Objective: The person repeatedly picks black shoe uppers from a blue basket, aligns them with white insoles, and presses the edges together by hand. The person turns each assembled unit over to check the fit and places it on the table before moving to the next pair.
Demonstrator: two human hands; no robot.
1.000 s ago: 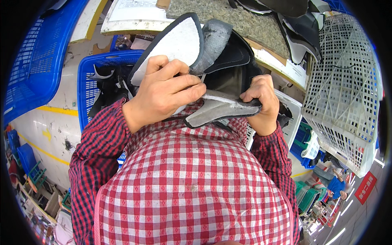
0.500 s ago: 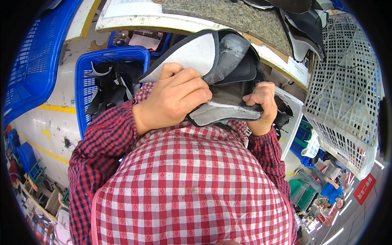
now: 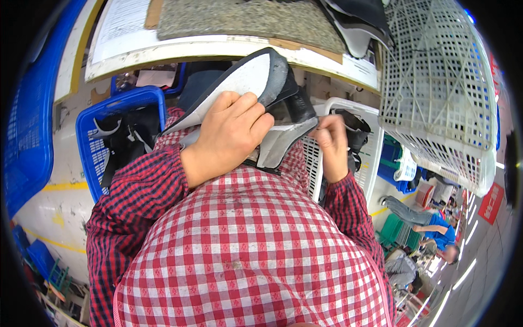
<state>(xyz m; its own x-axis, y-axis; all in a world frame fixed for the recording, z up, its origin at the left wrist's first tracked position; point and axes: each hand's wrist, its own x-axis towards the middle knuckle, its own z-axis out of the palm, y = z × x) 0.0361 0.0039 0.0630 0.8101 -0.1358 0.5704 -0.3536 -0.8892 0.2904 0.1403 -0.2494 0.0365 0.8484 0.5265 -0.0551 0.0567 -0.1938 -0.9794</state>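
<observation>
My left hand (image 3: 229,133) is closed on a black shoe upper (image 3: 297,103) with white and grey lining, held above my lap. Its thumb side is hidden, and the knuckles lie against the white lining. The upper is folded open, with a grey-lined flap hanging toward my apron. At the flap's right end is my right hand (image 3: 332,143), fingers curled in and slightly blurred. Whether it grips the edge or something small is hard to see.
A blue basket (image 3: 121,101) of black pieces stands left, and a white basket (image 3: 370,114) with dark pieces right. Ahead is a bench edge (image 3: 229,52) with a stone slab (image 3: 234,22). A large white crate (image 3: 436,92) rises at right. Farther right is a person in blue (image 3: 441,229).
My right hand has moved from over the flap to its right end. The upper has turned and narrowed, its flap now tilted. The bench and baskets have shifted left in view.
</observation>
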